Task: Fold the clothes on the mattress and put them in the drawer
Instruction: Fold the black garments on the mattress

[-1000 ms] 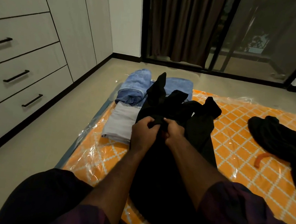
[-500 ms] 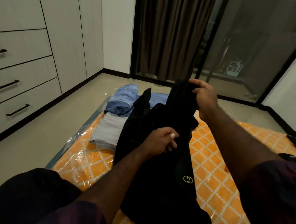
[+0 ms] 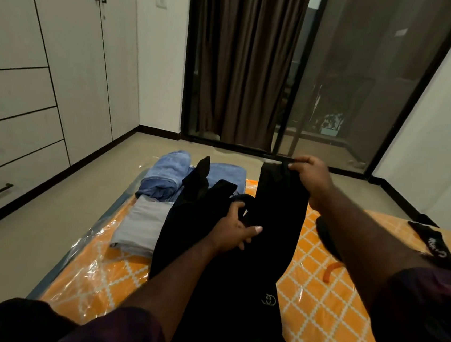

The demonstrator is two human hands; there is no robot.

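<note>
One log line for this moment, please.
phase: straightening | right hand: pinching black trousers hem, raised | left hand: gripping trousers mid-length | drawers: closed

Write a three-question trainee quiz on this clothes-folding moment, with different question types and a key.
1. True or false: the right hand pinches the top edge of the black garment and holds it raised.
2. Multiple choice: what lies nearest the left edge of the orange mattress?
A. the folded grey cloth
B. a pair of shoes
C. a pillow
3. Fill in: the left hand grips the black garment at a point ____ than the right hand does.

Key: 1 true; 2 A; 3 lower
</note>
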